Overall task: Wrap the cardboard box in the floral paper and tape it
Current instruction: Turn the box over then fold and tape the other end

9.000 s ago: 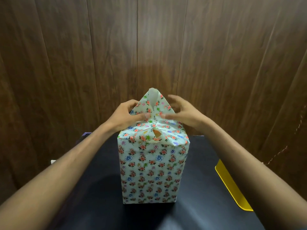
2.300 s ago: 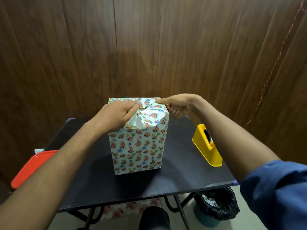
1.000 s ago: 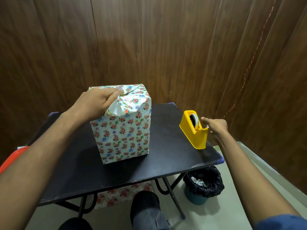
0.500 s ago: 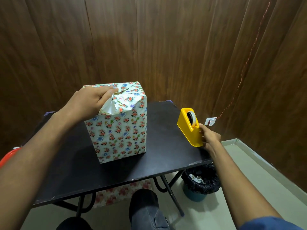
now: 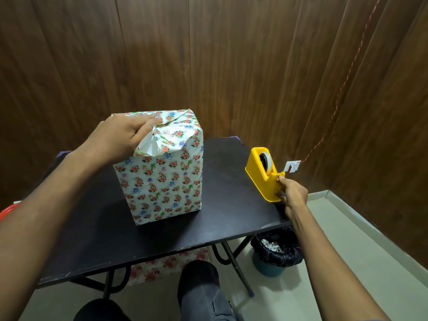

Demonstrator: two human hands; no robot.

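Note:
The cardboard box (image 5: 162, 181) stands upright on the black table (image 5: 231, 218), wrapped in white floral paper. Its top flaps are folded over, and a white underside of paper sticks out at the near top edge. My left hand (image 5: 122, 137) lies on the top and presses the folded flaps down with fairly straight fingers. The yellow tape dispenser (image 5: 261, 179) sits at the table's right edge with a roll in it. My right hand (image 5: 291, 193) grips its front end, fingers curled against it and the thumb up by the cutter.
A bin with a black liner (image 5: 275, 251) stands on the floor under the table's right corner. More floral paper (image 5: 166, 265) lies under the table. Something red (image 5: 7, 212) shows at the far left. Wood panels close in behind and to the right.
My right hand left the box top and reached to the tape dispenser, where it now grips the front end. My left hand stayed pressing the folded flaps on top.

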